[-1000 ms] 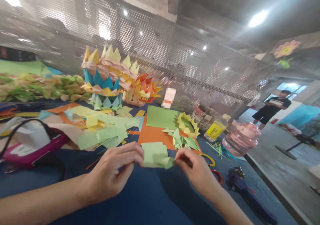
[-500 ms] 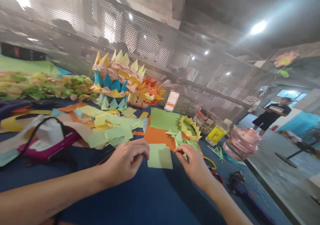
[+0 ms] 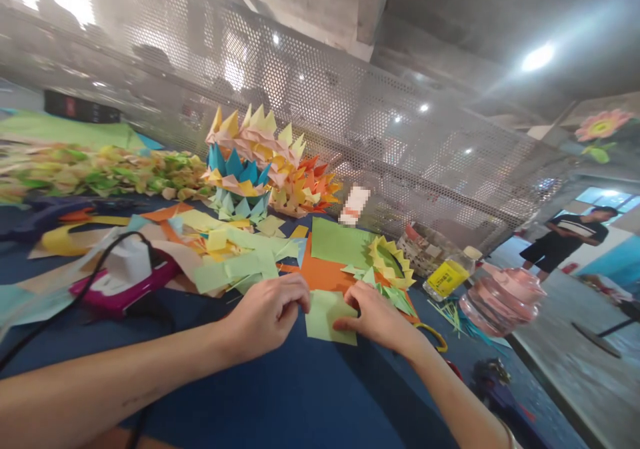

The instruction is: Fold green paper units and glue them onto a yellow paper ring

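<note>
Blue table [image 3: 280, 396], seen from above and behind the two hands. Small pale green paper [image 3: 320, 326] lies flat on it, between the hands, just in front of an orange sheet [image 3: 320, 272].

Left hand [image 3: 273, 316]: fingers curled in, tips at the paper's left edge. Cannot tell whether they pinch it. Right hand [image 3: 377, 316]: thumb and forefinger parted, reaching over the paper's right side; thumb tip over the paper, contact unclear.

On the orange sheet, a darker green sheet [image 3: 343, 239]; to its right, a yellow spiky ring [image 3: 406, 276]. Folded green pieces [image 3: 397, 298] just beyond the right hand. Yellow loop [image 3: 437, 336], looks like a scissor handle, near the right forearm.

Left of the orange sheet: loose heap of paper scraps [image 3: 245, 262], mostly pale green and yellow. Behind these, stacked folded-paper crowns [image 3: 240, 182] in blue, yellow, peach and orange. Magenta device [image 3: 113, 296] with black cord, farther left.

Right side: bottle with yellow label [image 3: 447, 279], beside a pink jug [image 3: 503, 302]. Person in dark clothes [image 3: 565, 236] stands well apart, beyond the table.
</note>
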A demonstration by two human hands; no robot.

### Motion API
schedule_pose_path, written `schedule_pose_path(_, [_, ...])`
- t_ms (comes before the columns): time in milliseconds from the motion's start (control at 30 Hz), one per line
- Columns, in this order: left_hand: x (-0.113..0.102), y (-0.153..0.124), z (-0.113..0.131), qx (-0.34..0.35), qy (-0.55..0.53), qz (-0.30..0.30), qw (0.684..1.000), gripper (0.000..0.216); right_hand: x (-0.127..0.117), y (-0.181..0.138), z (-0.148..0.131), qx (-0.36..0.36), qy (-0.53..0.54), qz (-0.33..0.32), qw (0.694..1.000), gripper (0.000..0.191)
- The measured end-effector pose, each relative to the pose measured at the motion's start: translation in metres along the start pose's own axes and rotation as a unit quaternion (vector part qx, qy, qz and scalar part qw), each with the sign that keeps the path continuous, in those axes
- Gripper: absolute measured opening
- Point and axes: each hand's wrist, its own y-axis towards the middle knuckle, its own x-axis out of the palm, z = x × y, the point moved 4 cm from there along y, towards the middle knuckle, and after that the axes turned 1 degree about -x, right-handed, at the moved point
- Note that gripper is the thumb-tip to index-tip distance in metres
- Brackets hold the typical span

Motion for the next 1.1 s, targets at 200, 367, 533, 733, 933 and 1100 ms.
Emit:
schedule_pose_path(200, [0.001, 0.003, -0.009, -0.096, -0.059, 0.009, 0.994, 0.017, -0.002, -0.009, -0.003, 0.027, 0.112, 0.011, 0.993, 0.01])
schedule_pose_path(367, [0.011, 0.003, -0.018, -0.175, -0.175, -0.04, 0.968, 0.046, -0.002, -0.02, -0.016, 0.02, 0.226, 0.015, 0.974, 0.013])
schedule_pose_path(533, [0.022, 0.0, -0.017, -0.211, -0.27, -0.134, 0.93, 0.045, 0.013, -0.027, -0.03, 0.008, 0.306, -0.014, 0.952, 0.025])
schedule_pose_path(733, [0.02, -0.001, -0.017, -0.271, -0.342, -0.146, 0.888, 0.041, 0.014, -0.039, -0.027, -0.034, 0.273, 0.104, 0.956, 0.027])
schedule_pose_path(933, [0.012, 0.001, -0.019, -0.318, -0.384, -0.099, 0.861, 0.047, 0.017, -0.047, -0.028, -0.155, 0.109, 0.224, 0.956, 0.048])
schedule_pose_path(1100, [0.013, 0.0, -0.018, -0.328, -0.402, -0.091, 0.85, 0.047, 0.017, -0.054, -0.041, -0.222, -0.036, 0.275, 0.935, 0.045])
